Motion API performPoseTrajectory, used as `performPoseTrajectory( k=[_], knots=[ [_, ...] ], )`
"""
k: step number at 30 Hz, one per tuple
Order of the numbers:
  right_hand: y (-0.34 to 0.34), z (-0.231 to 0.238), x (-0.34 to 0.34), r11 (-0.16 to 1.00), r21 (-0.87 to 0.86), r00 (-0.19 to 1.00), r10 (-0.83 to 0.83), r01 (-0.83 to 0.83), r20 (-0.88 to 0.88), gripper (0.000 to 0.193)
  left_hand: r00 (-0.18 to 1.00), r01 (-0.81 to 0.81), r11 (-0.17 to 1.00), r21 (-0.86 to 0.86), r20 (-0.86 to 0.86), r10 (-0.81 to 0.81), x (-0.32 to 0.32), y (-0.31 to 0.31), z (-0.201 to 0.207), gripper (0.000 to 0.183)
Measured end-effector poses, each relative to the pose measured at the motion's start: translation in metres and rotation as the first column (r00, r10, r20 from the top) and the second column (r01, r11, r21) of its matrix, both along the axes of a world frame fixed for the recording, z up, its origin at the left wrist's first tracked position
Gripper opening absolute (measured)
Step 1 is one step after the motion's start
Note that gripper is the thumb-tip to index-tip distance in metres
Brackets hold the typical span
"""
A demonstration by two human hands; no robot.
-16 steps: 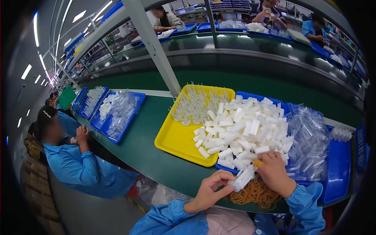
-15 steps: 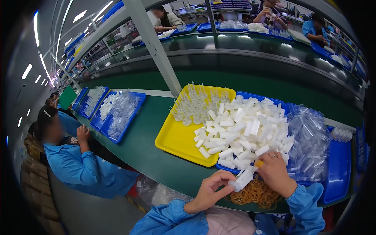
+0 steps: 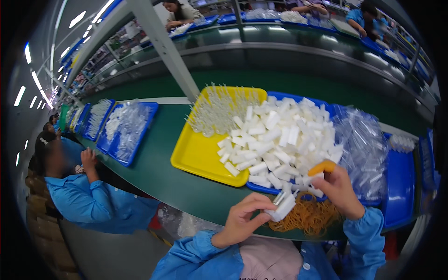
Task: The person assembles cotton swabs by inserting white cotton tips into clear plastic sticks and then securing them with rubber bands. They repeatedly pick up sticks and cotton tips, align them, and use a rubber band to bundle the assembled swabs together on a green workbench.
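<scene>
My left hand (image 3: 249, 213) pinches a white foam block (image 3: 283, 211) with a shiny clear or silvery piece at its upper side; what that piece is I cannot make out. To its right, my right hand (image 3: 339, 186) is closed on another small white foam block (image 3: 316, 179), its thumb and an orange-covered finger (image 3: 323, 167) around it. Under and between the hands lies a heap of tan rubber bands (image 3: 309, 214). A large pile of white foam blocks (image 3: 280, 135) rises just beyond, spilling over the tray edges.
A yellow tray (image 3: 198, 156) holds clear thin-stemmed glass-like pieces (image 3: 219, 109) at the left. Clear plastic sleeves (image 3: 359, 149) fill the area right of the foam, beside a blue tray (image 3: 400, 189). A co-worker in blue (image 3: 86, 196) sits left; a grey post (image 3: 163, 46) stands beyond.
My right hand has drawn away from the block in my left hand, up and right, and now holds a separate foam block. My view has shifted slightly.
</scene>
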State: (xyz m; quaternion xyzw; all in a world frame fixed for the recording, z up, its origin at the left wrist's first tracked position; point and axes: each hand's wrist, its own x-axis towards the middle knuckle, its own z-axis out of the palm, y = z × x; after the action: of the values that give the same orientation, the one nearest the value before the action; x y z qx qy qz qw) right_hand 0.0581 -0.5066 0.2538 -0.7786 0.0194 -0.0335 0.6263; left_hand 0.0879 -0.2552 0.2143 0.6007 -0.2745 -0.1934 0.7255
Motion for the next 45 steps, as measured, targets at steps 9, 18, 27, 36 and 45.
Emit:
performPoseTrajectory(
  k=[9, 18, 27, 36, 45],
  knots=[
    [0.002, 0.007, -0.005, 0.896, 0.443, 0.985, 0.081, -0.004, -0.154, 0.033, 0.98, -0.014, 1.0, 0.023, 0.199, 0.009, -0.008, -0.007, 0.007, 0.024],
    [-0.002, -0.002, -0.005, 0.835, 0.55, 0.982, 0.075, 0.033, -0.173, 0.037, 0.97, 0.004, 1.0, 0.022, 0.244, -0.009, -0.006, -0.006, 0.007, 0.025],
    [-0.006, -0.005, -0.004, 0.828, 0.559, 0.981, 0.082, 0.031, -0.175, 0.029, 0.967, 0.02, 0.999, 0.031, 0.254, -0.027, -0.006, -0.008, 0.008, 0.025],
    [-0.003, -0.005, -0.006, 0.851, 0.524, 0.967, 0.159, -0.031, -0.2, 0.028, 0.948, 0.022, 0.998, 0.056, 0.316, -0.038, -0.003, -0.012, 0.009, 0.025],
    [0.002, -0.001, -0.007, 0.862, 0.507, 0.962, 0.15, -0.015, -0.228, 0.023, 0.876, -0.005, 0.992, 0.125, 0.479, -0.056, 0.001, -0.01, 0.01, 0.028]
  ],
)
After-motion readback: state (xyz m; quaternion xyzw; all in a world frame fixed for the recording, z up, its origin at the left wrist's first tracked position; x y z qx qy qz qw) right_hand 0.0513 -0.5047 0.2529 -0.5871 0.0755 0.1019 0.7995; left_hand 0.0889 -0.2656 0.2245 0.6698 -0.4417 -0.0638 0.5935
